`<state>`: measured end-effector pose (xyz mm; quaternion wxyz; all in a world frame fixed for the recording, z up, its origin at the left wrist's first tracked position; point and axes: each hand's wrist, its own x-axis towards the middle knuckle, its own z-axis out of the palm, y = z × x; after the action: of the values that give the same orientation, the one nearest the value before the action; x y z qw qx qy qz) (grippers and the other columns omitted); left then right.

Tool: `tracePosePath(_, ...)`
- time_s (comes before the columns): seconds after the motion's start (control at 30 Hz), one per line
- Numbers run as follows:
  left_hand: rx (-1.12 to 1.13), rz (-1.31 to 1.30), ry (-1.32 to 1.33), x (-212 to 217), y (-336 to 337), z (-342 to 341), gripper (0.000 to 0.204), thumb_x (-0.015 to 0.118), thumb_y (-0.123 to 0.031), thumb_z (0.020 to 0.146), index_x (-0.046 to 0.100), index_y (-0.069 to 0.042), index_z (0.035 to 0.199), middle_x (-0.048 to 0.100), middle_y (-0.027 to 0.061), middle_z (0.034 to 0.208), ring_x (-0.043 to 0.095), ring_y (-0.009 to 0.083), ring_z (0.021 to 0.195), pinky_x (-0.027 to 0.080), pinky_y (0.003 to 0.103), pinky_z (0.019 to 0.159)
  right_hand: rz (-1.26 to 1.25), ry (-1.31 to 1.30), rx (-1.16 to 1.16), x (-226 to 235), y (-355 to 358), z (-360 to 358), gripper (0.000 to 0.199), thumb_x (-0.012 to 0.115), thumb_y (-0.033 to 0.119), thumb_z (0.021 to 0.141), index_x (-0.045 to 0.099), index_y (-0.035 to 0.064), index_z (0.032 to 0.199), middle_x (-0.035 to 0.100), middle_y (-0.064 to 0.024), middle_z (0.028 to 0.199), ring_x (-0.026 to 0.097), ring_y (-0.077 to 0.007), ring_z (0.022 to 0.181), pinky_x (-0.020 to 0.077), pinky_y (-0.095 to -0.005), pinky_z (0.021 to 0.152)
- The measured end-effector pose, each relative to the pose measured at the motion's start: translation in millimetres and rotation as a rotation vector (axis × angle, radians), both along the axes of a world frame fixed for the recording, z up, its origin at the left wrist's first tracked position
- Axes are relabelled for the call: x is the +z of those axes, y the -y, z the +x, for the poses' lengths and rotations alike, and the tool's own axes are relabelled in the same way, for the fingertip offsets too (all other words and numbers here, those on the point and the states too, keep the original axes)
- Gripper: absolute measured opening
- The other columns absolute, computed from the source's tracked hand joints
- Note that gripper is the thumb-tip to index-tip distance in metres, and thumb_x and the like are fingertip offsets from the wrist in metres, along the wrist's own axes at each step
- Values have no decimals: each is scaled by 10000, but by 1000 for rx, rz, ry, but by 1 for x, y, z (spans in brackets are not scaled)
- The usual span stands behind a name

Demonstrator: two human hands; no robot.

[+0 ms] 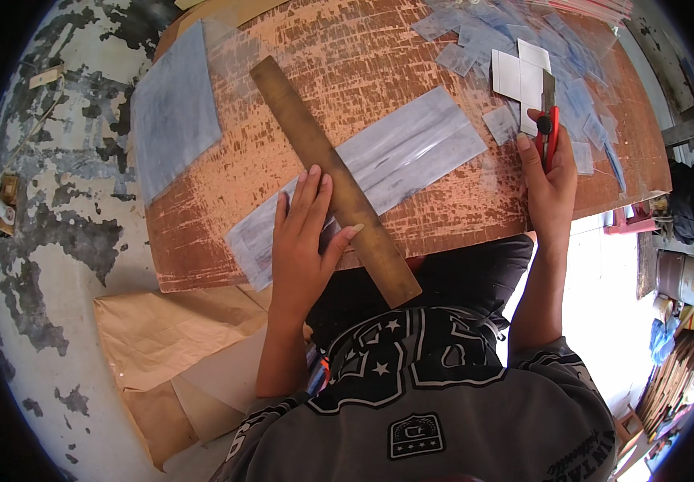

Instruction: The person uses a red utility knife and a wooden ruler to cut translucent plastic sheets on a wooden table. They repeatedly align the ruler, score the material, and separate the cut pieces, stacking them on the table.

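Lying diagonally, wooden ruler (332, 178) points upper-left under left hand (302, 241).

Looks like a small craft workshop: worn, scratched wooden board (459, 193) under the fingers, cut plastic pieces (491, 40) heaped beyond the right fingertips, brown paper sheets (162, 329) on patchy concrete floor (65, 241) left of the fingers, stacked clutter (676, 361) far right.

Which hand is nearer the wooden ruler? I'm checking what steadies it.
Left. The left hand lies flat on the wooden ruler, pressing it onto the clear sheet. The right hand is off to its right, holding a red cutter.
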<state>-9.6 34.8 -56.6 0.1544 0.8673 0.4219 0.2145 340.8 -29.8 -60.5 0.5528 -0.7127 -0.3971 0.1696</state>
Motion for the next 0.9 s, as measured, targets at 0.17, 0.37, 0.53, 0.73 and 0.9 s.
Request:
tracePosePath(0.17, 2, -6, 3, 0, 2, 0, 707, 745, -334, 1022, 535, -38, 1629, 491, 190, 1709, 469, 378, 1577, 252, 596, 1328, -35, 32, 0, -2, 2, 2, 433, 734, 241, 1075, 650, 19, 1438, 661, -41, 1022, 606, -139, 947, 501, -313, 906)
tracePosePath(0.37, 5, -8, 7, 3, 1, 1, 707, 747, -337, 1021, 539, -33, 1624, 494, 191, 1707, 474, 376, 1573, 253, 599, 1326, -11, 33, -2, -2, 0, 2, 448, 738, 262, 1076, 648, 21, 1443, 634, -28, 1016, 577, -131, 932, 488, -309, 892)
tracePosePath(0.53, 6, -3, 7, 0, 1, 0, 708, 752, -337, 1015, 544, -33, 1620, 493, 191, 1708, 483, 374, 1568, 258, 599, 1323, -18, 39, 3, -3, 0, 1, 443, 735, 265, 1080, 649, 23, 1441, 629, -21, 1020, 570, -128, 944, 482, -302, 897)
tracePosePath(0.73, 4, 7, 12, -1, 0, 0, 717, 765, -331, 1003, 545, -38, 1619, 491, 189, 1711, 482, 375, 1569, 267, 598, 1320, -19, 101, -3, -1, -1, 1, 442, 733, 259, 1084, 643, 21, 1446, 623, -15, 1007, 569, -125, 937, 482, -300, 890)
tracePosePath(0.9, 2, 14, 15, 0, 0, 0, 724, 777, -323, 993, 546, -37, 1617, 489, 182, 1714, 479, 375, 1571, 273, 597, 1317, -42, 49, -6, 3, 0, -2, 446, 738, 267, 1085, 644, 32, 1452, 617, -17, 985, 563, -121, 926, 480, -297, 888)
